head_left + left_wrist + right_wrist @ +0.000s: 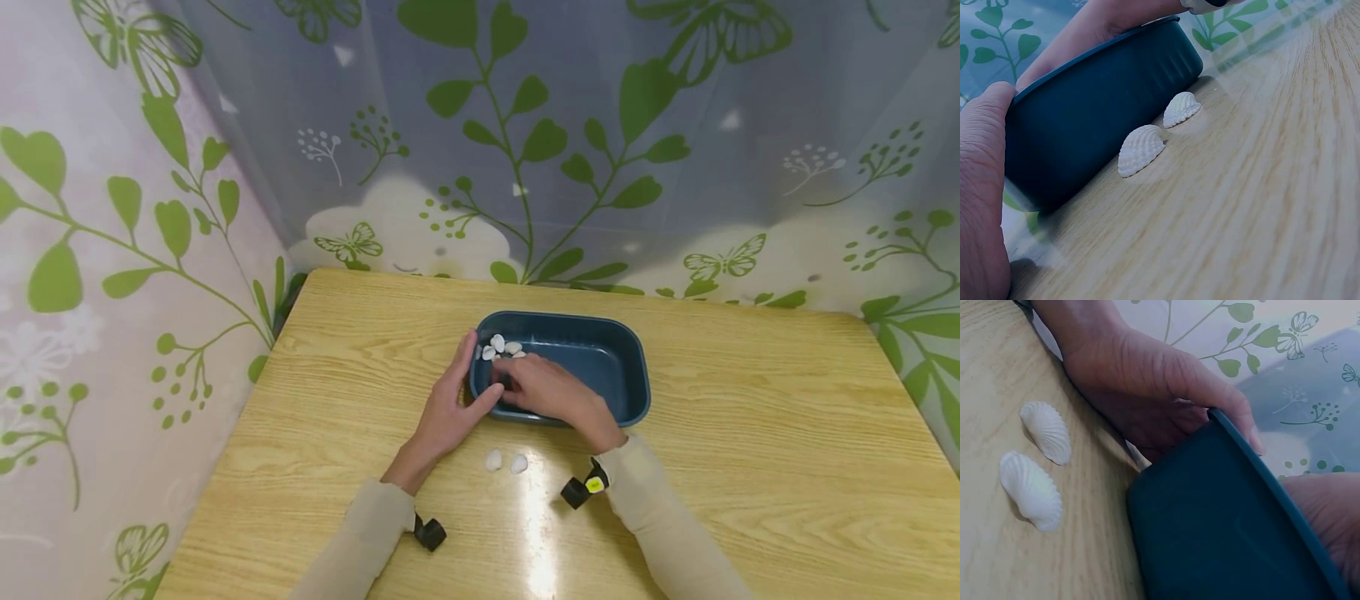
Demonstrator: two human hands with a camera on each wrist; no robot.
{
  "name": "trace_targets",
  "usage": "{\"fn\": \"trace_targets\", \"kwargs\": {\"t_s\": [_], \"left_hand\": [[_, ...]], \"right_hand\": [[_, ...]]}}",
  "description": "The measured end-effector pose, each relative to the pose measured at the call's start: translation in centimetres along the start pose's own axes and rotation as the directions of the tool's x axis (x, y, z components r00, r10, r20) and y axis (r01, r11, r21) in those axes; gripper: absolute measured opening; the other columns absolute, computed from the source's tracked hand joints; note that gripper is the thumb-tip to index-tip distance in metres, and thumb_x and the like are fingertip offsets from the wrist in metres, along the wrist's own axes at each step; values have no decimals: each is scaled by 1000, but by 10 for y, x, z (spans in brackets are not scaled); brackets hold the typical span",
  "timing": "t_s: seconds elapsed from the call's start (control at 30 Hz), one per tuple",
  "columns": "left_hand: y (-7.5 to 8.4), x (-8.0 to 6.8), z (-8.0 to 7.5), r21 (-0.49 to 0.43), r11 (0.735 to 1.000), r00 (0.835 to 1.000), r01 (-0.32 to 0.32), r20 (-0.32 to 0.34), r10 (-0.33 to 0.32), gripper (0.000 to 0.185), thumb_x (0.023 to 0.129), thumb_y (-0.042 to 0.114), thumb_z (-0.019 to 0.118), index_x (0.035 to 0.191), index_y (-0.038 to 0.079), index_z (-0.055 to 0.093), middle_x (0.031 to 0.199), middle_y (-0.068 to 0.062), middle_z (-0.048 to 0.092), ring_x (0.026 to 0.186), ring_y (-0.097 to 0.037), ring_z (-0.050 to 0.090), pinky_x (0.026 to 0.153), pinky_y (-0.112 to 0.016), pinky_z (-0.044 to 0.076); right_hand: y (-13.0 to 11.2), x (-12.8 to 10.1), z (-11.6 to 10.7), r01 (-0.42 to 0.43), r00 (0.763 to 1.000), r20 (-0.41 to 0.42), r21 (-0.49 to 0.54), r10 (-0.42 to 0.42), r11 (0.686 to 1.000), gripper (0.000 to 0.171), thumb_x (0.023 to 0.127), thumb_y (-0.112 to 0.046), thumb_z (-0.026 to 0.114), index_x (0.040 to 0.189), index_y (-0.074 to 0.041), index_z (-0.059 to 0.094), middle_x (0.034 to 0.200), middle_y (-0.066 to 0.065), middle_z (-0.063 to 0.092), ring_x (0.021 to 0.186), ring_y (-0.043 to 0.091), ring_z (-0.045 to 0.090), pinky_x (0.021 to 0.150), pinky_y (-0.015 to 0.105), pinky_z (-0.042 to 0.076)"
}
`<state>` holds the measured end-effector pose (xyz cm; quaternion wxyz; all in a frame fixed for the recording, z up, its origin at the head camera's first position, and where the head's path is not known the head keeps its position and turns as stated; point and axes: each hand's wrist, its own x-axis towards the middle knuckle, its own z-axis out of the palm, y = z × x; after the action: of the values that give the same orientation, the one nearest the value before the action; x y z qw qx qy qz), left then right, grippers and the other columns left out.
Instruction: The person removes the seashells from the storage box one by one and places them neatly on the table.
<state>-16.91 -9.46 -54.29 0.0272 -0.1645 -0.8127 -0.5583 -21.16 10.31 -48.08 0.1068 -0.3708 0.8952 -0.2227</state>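
A dark blue plastic basin [570,325] stands on the wooden table, with several white seashells [498,342] at its left end. My left hand [450,408] holds the basin's near left corner; in the right wrist view its thumb hooks over the rim while the palm and fingers lie along the outside. Over the rim reaches my right hand [543,387], its bent fingers down among the shells. What those fingertips hold, if anything, is hidden. Two ribbed white shells, a left one [492,460] and a right one [519,463], lie side by side on the table in front of the basin.
The wooden table [750,433] stretches to both sides of the basin. Behind it hangs a cloth [570,200] printed with leaves and butterflies, and a similar one [112,333] hangs on the left. Each wrist wears a small black camera.
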Motion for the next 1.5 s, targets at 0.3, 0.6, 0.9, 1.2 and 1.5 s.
{"fn": "trace_targets", "kwargs": {"t_s": [0.3, 0.6, 0.9, 1.2, 1.5], "left_hand": [[2, 0, 0, -1, 1000, 1000, 14, 1, -14, 85, 102, 46, 65, 169, 29, 15, 174, 11, 14, 159, -8, 12, 129, -40, 19], [0, 0, 1, 3, 1000, 1000, 7, 2, -7, 86, 102, 47, 65, 169, 29, 15, 175, 2, 16, 160, -10, 12, 129, -44, 19], [2, 0, 0, 17, 999, 1000, 29, 11, -29, 86, 102, 51, 64, 169, 32, 13, 175, 1, 15, 159, -9, 11, 129, -43, 20], [3, -1, -1, 0, 1000, 1000, 29, 13, -29, 86, 102, 50, 64, 169, 31, 13, 175, 7, 13, 159, -8, 10, 129, -42, 17], [3, -1, 0, 1, 999, 999, 35, 16, -35, 86, 102, 50, 64, 169, 34, 13, 174, 14, 13, 159, -7, 10, 129, -41, 17]], "right_hand": [[5, -8, -7, -26, 999, 21, 12, 26, 1000, 9, 101, -15, 72, 108, -10, 71, 91, -2, 72, 64, 3, 56, 62, 25, 50], [8, -12, -8, -61, 997, 45, 12, 61, 998, 10, 99, -14, 74, 109, -11, 75, 92, -2, 72, 63, 5, 54, 61, 24, 48], [12, -21, -13, -157, 988, 13, 31, 157, 987, 11, 102, -18, 70, 110, -11, 72, 72, -7, 60, 59, 8, 52, 55, 26, 43], [17, -25, -14, -94, 995, 46, 91, 91, 991, 19, 99, -10, 72, 118, -9, 75, 79, -7, 67, 59, 6, 51, 57, 23, 43], [17, -27, -14, -106, 993, 70, 114, 99, 988, 27, 98, -6, 72, 125, -9, 74, 77, -6, 65, 58, 7, 50, 54, 22, 40]]}}
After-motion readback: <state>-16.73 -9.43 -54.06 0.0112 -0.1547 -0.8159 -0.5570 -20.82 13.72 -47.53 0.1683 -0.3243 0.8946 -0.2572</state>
